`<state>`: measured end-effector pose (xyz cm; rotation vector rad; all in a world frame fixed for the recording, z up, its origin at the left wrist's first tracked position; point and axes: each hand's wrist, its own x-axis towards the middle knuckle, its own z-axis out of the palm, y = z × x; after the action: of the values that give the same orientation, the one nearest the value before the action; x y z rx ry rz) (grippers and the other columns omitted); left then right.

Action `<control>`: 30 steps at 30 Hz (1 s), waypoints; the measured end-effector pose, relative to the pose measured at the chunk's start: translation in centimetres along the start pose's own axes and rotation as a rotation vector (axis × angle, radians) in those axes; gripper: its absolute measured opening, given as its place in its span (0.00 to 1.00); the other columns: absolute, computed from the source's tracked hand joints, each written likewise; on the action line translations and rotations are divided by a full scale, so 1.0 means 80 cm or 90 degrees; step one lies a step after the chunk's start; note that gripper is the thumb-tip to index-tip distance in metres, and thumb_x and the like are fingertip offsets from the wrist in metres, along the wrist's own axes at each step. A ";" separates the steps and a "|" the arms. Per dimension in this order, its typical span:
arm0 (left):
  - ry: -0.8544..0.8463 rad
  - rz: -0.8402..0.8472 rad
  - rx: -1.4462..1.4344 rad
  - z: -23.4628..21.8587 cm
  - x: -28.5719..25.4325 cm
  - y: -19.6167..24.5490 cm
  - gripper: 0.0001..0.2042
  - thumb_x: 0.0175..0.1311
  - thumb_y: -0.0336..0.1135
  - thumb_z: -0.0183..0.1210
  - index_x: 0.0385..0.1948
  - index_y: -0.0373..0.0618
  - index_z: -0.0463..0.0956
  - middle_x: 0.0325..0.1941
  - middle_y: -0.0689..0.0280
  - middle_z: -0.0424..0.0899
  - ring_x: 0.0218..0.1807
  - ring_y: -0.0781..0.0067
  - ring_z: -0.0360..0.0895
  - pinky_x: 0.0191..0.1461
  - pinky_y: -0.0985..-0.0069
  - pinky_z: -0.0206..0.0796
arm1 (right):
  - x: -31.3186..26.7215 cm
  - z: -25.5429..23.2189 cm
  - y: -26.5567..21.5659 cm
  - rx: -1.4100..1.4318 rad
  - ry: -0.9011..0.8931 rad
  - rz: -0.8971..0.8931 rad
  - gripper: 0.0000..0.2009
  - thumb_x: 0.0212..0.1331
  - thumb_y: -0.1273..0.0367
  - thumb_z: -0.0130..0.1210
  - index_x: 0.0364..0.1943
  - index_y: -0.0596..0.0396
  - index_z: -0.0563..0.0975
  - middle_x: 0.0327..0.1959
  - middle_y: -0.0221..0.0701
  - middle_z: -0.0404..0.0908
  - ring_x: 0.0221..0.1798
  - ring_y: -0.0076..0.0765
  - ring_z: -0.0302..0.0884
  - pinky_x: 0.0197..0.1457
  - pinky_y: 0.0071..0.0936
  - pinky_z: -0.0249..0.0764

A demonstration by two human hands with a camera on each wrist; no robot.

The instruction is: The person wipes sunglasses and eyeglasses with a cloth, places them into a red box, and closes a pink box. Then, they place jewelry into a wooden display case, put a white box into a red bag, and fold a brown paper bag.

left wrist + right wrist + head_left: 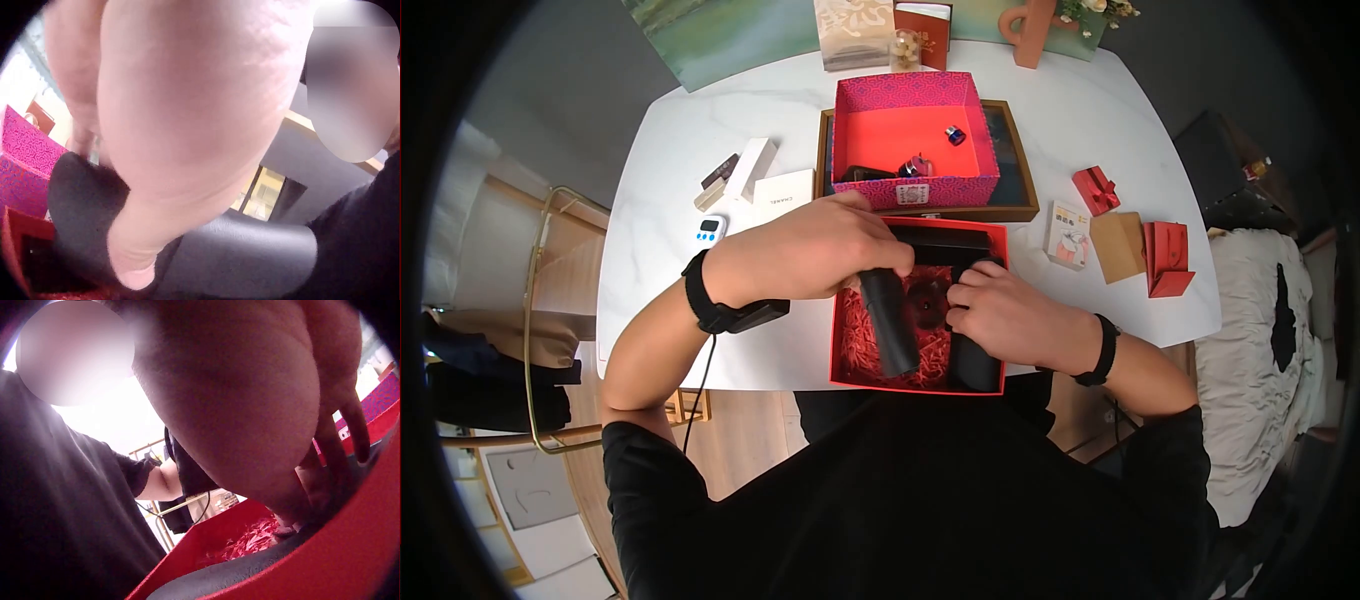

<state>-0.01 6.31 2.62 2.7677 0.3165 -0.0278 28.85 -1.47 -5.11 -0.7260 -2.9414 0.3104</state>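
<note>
My left hand [825,250] grips a black tube-shaped thing [890,320] by its upper end, over the red box [837,345]. In the left wrist view, the thumb presses along this black tube [244,256], which has a matte, wider end. My right hand [1015,315] reaches into the box with its fingers bent round a second black, long rounded thing [973,362] along the right wall. Red paper shreds [860,345] line the box, with a dark round see-through thing [926,300] between the hands. A black block [940,243] lies along the box's far side.
Behind the red box, a patterned pink box [915,195] with small items stands on a dark-framed case [1015,165]. White boxes [785,190] and a small timer [710,230] lie left. Rightward are a picture card box [1068,236], a brown envelope [1120,247] and red gift packs [1167,258].
</note>
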 end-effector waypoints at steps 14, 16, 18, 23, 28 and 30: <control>0.140 -0.503 -0.036 0.073 -0.035 0.111 0.39 0.66 0.31 0.69 0.80 0.53 0.65 0.36 0.46 0.89 0.36 0.39 0.88 0.40 0.53 0.80 | -0.001 0.001 0.010 0.038 -0.002 0.008 0.09 0.60 0.73 0.58 0.39 0.56 0.88 0.39 0.32 0.84 0.52 0.38 0.82 0.64 0.35 0.72; 0.165 -0.474 0.013 0.087 -0.034 0.106 0.36 0.66 0.34 0.68 0.78 0.51 0.68 0.26 0.53 0.86 0.29 0.43 0.86 0.34 0.53 0.77 | 0.001 -0.001 0.010 0.034 0.003 0.007 0.09 0.61 0.73 0.58 0.39 0.55 0.88 0.39 0.32 0.85 0.52 0.38 0.82 0.63 0.35 0.72; 0.092 -0.476 0.048 0.095 -0.033 0.096 0.34 0.67 0.36 0.67 0.77 0.49 0.70 0.23 0.54 0.85 0.28 0.46 0.86 0.33 0.55 0.77 | 0.002 -0.006 0.008 0.022 -0.020 0.003 0.08 0.61 0.73 0.57 0.37 0.56 0.87 0.39 0.33 0.85 0.52 0.39 0.82 0.63 0.35 0.72; 0.057 -0.482 0.082 0.100 -0.025 0.092 0.32 0.68 0.41 0.67 0.75 0.44 0.72 0.21 0.55 0.84 0.27 0.47 0.86 0.32 0.55 0.76 | 0.010 -0.003 0.007 0.015 -0.005 0.054 0.08 0.64 0.70 0.62 0.43 0.58 0.84 0.41 0.35 0.83 0.52 0.44 0.83 0.59 0.40 0.77; -0.022 -0.501 0.092 0.097 -0.026 0.078 0.32 0.67 0.46 0.69 0.71 0.41 0.74 0.22 0.55 0.84 0.28 0.47 0.86 0.34 0.55 0.76 | 0.033 -0.002 0.009 0.065 0.028 0.101 0.17 0.67 0.64 0.69 0.54 0.59 0.81 0.48 0.38 0.81 0.54 0.48 0.83 0.55 0.44 0.82; 0.003 -0.473 0.067 0.099 -0.030 0.076 0.32 0.64 0.48 0.73 0.67 0.42 0.75 0.23 0.55 0.85 0.30 0.47 0.87 0.36 0.56 0.77 | 0.045 -0.002 0.007 0.080 -0.002 0.089 0.23 0.63 0.62 0.73 0.56 0.60 0.80 0.49 0.41 0.81 0.54 0.50 0.84 0.55 0.44 0.83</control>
<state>-0.80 -2.52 -2.55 2.5806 1.3466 -0.2264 25.95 0.75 -4.89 -0.9142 -2.8474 0.5034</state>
